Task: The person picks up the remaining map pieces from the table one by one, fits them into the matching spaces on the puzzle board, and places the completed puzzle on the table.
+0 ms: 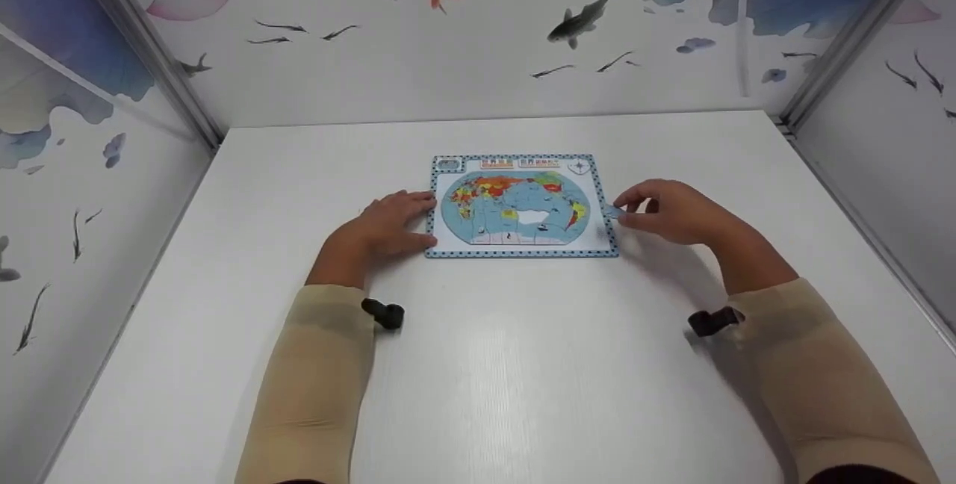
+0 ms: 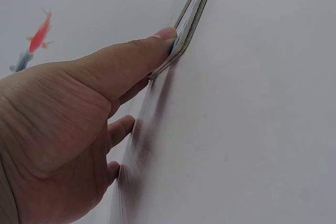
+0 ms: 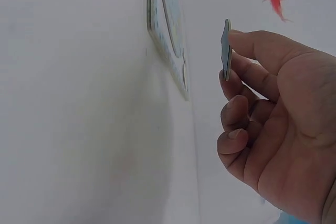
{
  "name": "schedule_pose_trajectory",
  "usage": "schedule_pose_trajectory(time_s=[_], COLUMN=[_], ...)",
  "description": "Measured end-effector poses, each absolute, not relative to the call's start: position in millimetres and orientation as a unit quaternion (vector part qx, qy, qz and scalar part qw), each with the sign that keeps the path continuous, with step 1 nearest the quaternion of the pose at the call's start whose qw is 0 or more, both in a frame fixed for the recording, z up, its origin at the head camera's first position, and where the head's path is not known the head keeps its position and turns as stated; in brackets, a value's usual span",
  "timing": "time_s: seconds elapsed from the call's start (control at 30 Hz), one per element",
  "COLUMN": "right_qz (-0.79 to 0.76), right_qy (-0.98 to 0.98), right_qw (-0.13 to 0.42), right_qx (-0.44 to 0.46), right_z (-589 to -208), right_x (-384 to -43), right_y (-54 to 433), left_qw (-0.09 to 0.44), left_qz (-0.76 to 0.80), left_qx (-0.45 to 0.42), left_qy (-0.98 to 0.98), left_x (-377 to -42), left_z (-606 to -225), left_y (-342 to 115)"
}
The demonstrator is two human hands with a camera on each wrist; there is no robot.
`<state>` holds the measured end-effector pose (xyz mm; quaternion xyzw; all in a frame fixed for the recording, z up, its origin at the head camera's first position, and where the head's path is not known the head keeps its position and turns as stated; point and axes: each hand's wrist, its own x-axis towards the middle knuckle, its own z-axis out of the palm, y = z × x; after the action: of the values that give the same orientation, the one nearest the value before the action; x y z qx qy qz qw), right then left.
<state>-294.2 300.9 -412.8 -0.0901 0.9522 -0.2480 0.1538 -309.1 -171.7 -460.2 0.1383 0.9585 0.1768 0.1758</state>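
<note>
A world map jigsaw puzzle with a blue dotted border lies flat on the white table. One white gap shows in the lower middle of its map. My left hand rests at the puzzle's left edge, its thumb on the border and its fingers spread along the side. Between thumb and fingertips, my right hand pinches a small light-blue puzzle piece just off the puzzle's right edge. In the right wrist view the piece is raised above the table and seen nearly edge-on, with the other fingers curled below it.
The white table reaches back to a white panel printed with fish. Similar side panels stand left and right, joined by metal corner posts. A small black device sits at the left wrist, and another at the right wrist.
</note>
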Motion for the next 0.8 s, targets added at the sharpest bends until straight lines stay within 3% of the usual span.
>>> schedule_pose_trajectory(time_s=[0.8], right_qz=[-0.297], right_qy=[0.933], right_qw=[0.119], right_qx=[-0.166], right_z=[-395.2], right_x=[-325.0], right_y=[201.1], left_qw=[0.178], left_qz=[0.184], left_qx=[0.143], left_qy=[0.956], left_x=[-310.9], left_z=[-461.0], left_y=[-172.2])
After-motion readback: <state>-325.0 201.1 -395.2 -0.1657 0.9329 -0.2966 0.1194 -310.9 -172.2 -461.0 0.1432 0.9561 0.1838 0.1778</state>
